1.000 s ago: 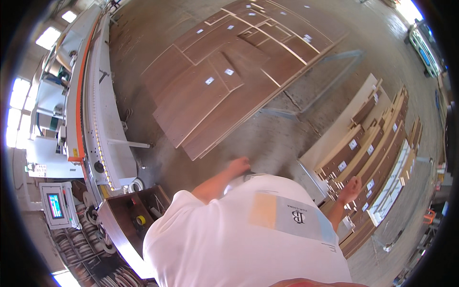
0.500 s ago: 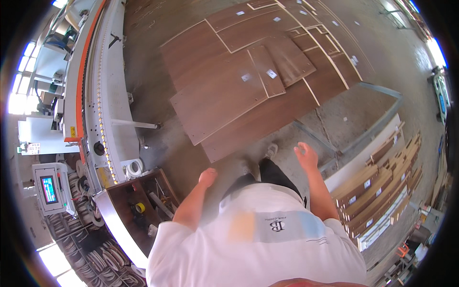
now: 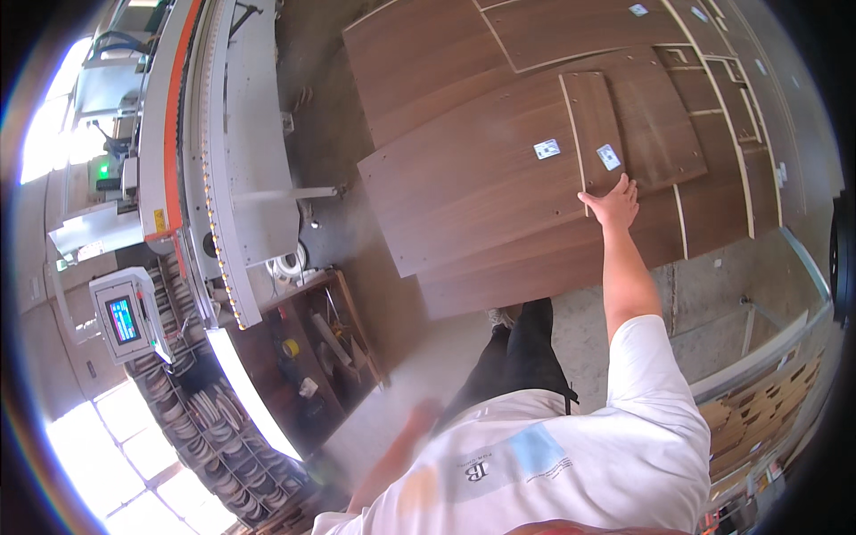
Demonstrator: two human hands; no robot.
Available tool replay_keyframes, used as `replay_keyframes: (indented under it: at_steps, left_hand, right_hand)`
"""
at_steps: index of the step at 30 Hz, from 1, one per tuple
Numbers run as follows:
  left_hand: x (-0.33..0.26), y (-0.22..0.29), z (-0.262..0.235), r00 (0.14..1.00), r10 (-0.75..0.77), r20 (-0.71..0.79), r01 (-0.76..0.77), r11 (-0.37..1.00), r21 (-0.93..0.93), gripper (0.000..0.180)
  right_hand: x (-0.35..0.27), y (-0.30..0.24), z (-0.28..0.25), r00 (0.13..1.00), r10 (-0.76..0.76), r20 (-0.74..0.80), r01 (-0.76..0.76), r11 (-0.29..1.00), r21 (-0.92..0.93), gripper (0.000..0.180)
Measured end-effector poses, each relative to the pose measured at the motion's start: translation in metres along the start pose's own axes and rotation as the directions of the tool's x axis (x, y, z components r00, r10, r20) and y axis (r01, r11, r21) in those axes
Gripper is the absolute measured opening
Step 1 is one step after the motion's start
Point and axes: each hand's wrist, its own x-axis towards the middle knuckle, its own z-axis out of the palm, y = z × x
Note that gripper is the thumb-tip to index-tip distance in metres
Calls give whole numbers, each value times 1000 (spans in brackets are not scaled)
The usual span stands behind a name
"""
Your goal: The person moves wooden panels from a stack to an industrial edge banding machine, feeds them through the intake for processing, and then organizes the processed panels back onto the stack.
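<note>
My right hand (image 3: 613, 207) reaches across the near end of a narrow brown board (image 3: 592, 116). Its thumb is at the left long edge and its fingers are at the right one, closed across the width. The narrow board lies flat on a larger brown panel (image 3: 481, 174) and has a pale edge and a white label (image 3: 608, 158). Another label (image 3: 546, 150) is on the larger panel. My left hand (image 3: 426, 415) hangs low beside my leg, away from the boards. Motion smears its fingers, and nothing can be made out in it.
More brown panels (image 3: 428, 62) cover the floor ahead. At left runs a long grey machine (image 3: 254, 160) with an orange rail (image 3: 178, 116) and a control screen (image 3: 123, 319). An open wooden box (image 3: 361, 330) holds tape and tools. Stacked boards (image 3: 767, 401) stand at right.
My right hand has reached forward onto the near end of the narrow board. My left hand has dropped back toward my body. I am closer to the panels, which lie as before.
</note>
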Motion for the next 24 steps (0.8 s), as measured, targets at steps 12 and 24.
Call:
replay_keyframes:
  at_steps: [12, 24]
  left_hand:
    - [15, -62, 24, 948, 103, -301, -206, 920, -333, 39]
    - [2, -199, -102, 910, -26, -413, -191, 860, -473, 41]
  right_hand:
    - [-109, -24, 1, 956, -133, -262, 203, 944, 261, 82]
    - [-420, -143, 14, 682, -694, -232, 729, 622, 285, 78]
